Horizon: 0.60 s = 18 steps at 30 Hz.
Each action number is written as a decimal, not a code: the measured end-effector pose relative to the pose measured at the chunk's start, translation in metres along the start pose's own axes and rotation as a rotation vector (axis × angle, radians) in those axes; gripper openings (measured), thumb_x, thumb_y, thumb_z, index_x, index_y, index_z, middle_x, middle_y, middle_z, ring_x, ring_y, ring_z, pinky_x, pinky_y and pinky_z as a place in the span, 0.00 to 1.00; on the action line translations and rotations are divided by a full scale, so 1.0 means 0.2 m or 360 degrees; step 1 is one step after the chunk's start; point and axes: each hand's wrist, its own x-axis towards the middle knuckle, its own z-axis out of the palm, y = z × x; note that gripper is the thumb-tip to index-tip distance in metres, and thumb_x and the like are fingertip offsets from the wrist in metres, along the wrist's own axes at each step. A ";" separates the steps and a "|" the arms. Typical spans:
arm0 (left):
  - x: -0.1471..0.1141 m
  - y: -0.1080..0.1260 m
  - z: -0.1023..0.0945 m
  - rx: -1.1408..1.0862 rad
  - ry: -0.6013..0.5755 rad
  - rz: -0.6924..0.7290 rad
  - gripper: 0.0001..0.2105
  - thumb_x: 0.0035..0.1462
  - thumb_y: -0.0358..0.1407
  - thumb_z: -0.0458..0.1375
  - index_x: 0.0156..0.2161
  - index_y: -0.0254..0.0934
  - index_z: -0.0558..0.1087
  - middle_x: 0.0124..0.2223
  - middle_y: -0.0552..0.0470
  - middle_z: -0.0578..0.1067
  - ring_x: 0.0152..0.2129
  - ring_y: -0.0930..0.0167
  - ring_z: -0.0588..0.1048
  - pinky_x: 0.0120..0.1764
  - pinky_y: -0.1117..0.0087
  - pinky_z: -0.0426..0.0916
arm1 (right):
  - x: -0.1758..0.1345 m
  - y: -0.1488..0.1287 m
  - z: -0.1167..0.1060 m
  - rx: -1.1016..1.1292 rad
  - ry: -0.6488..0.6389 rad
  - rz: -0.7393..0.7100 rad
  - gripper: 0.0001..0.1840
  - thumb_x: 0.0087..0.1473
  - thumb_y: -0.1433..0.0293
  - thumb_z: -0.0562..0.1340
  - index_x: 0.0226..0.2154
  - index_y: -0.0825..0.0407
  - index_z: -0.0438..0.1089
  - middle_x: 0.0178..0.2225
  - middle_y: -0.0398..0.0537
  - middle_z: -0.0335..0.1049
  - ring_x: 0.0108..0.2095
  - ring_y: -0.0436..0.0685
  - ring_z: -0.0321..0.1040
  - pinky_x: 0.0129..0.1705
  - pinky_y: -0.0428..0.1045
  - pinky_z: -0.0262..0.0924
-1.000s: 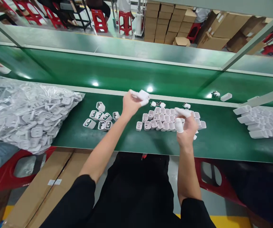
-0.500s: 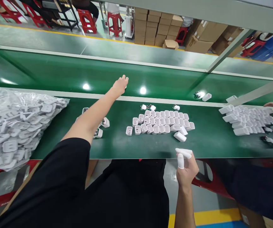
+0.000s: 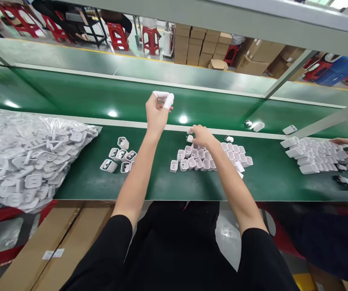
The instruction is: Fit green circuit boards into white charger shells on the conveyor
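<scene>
My left hand [image 3: 159,111] is raised over the green belt, its thumb and forefinger in white finger cots with their tips together. Whatever the pinch may hold is hidden. At the back of the charger housings, my right hand [image 3: 202,136] has its fingers round a small white charger insert [image 3: 190,138]. White open-topped charger housings [image 3: 192,162] stand in packed rows below that hand, partly covered by my right forearm. Another charger insert [image 3: 229,139] lies behind the rows. Left of my left forearm are several housings with parts inside [image 3: 108,165].
A clear bag of white plastic pieces [image 3: 34,161] lies at the left. On the right, a co-worker's hand [image 3: 346,143] is beside more white housings [image 3: 310,155]. A loose housing [image 3: 258,127] lies on the green belt [image 3: 85,95]. A metal post [image 3: 292,72] slants across the back.
My left hand has turned, showing its white-capped thumb and forefinger. My right hand has moved from the table's front edge to the inserts behind the housings. The view has shifted slightly.
</scene>
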 end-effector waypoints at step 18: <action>-0.08 0.01 0.16 -0.0043 -0.0146 -0.0330 0.15 0.63 0.50 0.75 0.44 0.43 0.81 0.40 0.50 0.85 0.31 0.70 0.84 0.38 0.68 0.80 | 0.06 0.15 -0.23 0.1405 0.0610 -0.0244 0.21 0.77 0.53 0.55 0.61 0.45 0.72 0.50 0.48 0.82 0.47 0.60 0.86 0.51 0.57 0.80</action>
